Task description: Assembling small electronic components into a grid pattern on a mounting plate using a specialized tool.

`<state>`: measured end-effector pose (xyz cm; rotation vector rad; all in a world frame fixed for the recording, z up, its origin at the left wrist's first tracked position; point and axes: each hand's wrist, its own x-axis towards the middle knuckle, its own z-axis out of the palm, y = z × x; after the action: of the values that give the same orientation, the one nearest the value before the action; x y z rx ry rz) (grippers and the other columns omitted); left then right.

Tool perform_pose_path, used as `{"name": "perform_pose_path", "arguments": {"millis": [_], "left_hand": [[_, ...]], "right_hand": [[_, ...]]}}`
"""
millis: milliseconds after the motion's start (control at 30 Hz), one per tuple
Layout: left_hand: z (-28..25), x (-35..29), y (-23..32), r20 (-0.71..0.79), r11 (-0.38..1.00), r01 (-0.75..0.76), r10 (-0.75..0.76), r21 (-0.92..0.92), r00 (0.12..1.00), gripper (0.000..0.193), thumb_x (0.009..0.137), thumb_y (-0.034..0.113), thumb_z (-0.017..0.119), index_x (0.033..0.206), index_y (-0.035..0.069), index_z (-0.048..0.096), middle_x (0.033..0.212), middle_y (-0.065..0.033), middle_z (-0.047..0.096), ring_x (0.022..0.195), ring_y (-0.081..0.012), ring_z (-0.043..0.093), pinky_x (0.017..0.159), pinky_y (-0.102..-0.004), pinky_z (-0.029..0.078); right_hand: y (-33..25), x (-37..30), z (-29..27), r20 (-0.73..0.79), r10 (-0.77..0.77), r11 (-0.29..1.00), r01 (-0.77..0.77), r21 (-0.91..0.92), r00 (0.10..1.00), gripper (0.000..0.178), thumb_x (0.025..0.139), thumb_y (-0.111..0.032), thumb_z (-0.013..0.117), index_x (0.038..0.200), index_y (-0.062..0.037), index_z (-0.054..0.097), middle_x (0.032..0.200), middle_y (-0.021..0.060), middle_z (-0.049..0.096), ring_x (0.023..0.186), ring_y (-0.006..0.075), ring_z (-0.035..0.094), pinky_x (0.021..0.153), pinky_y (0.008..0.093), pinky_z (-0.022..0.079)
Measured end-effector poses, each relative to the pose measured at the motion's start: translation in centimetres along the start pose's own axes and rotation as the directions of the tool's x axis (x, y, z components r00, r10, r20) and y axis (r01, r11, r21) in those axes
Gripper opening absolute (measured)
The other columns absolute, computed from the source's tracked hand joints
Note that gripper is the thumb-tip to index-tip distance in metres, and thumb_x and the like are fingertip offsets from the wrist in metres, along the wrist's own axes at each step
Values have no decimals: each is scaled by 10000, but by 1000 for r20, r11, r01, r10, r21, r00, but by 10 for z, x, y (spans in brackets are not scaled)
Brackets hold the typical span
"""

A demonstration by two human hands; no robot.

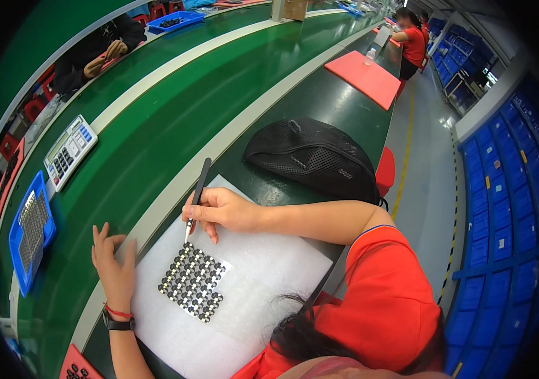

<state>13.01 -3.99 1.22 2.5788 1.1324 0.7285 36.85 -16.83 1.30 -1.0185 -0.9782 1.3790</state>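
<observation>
My right hand is closed around a pair of black tweezers. Their light tip points down at the upper edge of a sheet of small black-and-white parts, set in rows. That sheet lies on a white foam mat; whether the tip grips a part is too small to tell. My left hand rests at the mat's left edge, over the bench rail, with fingers spread and nothing in them. A dark watch and a red cord circle the left wrist.
Beyond the mat lies a black mesh bag, and farther along a red mat. Across the green belt are a calculator and a blue tray of sheets. A red tray holds dark round parts. Other people sit nearby.
</observation>
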Motion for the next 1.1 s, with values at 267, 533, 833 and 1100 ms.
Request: {"name": "perform_pose_path", "arguments": {"millis": [267,533,833,1100], "left_hand": [[0,0,0,7,1000,7,-7,2,1000,160,827,156,625,930,40,584,1321,-182,475,1329,-336,310,1050,-444,240],[2,-1,-5,1,999,1,-1,-38,1000,177,819,149,636,952,51,574,1321,-170,470,1335,-324,297,1070,-480,193],[3,1,-3,19,999,20,-19,-39,1000,179,816,152,641,949,50,578,1323,-161,470,1336,-316,298,1075,-483,193],[0,0,-9,-49,999,-18,16,-30,999,177,803,157,653,929,53,584,1298,-178,489,1316,-344,324,1049,-459,232]], "right_hand": [[-1,1,-2,7,18,1000,-18,22,1000,266,947,-246,509,961,17,549,754,78,577,518,97,544,496,242,480],[1,2,-1,10,-28,1000,27,15,1000,257,930,-237,541,986,14,543,827,106,615,539,91,541,490,253,492],[0,1,-4,5,-15,999,15,43,1000,266,929,-224,540,1028,23,535,867,127,618,549,88,535,504,256,496],[-4,6,2,4,21,1000,-21,22,1000,244,926,-196,536,1033,23,535,851,104,612,546,95,540,506,255,493]]}}
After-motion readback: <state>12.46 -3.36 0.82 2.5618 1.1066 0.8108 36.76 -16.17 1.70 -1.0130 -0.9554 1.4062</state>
